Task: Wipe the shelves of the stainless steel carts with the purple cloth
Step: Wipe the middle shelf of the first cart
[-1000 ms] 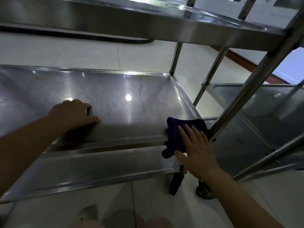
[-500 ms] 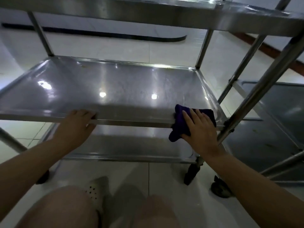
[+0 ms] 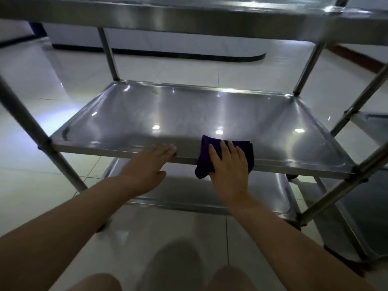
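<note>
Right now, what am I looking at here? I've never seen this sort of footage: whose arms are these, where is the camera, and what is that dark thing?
No machine here: these are a person's two bare arms, filmed by a camera worn on their head, looking forward and down. In front stands a stainless steel cart with shelves. The right hand presses a purple cloth flat against the front edge of the middle shelf, fingers straight, so there is no closed grip. The left hand rests open on the same edge beside it. A lower shelf shows beneath, and part of a second cart stands to the right on the tiled floor.
</note>
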The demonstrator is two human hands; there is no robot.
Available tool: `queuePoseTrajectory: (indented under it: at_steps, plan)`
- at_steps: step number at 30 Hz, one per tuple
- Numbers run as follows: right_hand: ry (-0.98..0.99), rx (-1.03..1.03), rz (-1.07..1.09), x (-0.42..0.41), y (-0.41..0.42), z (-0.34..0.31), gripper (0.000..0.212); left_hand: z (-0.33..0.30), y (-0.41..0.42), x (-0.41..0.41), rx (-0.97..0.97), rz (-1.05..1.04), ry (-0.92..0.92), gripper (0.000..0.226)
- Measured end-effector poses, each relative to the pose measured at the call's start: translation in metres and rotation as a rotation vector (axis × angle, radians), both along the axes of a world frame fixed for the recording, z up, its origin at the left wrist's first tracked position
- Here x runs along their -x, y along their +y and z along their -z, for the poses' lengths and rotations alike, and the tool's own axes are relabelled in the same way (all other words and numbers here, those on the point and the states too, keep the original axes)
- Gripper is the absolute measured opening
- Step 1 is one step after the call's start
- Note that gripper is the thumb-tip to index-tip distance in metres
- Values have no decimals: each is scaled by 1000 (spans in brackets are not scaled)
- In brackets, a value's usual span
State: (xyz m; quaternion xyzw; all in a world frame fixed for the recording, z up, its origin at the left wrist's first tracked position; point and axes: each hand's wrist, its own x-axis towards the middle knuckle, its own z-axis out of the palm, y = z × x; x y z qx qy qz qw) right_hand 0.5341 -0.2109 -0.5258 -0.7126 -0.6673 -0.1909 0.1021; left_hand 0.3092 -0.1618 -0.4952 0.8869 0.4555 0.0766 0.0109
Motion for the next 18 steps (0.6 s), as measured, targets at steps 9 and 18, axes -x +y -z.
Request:
queuePoseTrajectory:
  at_steps: [9, 18]
  plan:
    - [-29, -49, -19, 132, 43, 6, 74, 28, 37, 186, -272, -197, -205, 44]
    - [-103, 19, -93, 276, 101, 8, 74, 68, 38, 281, -328, -78, -373, 37]
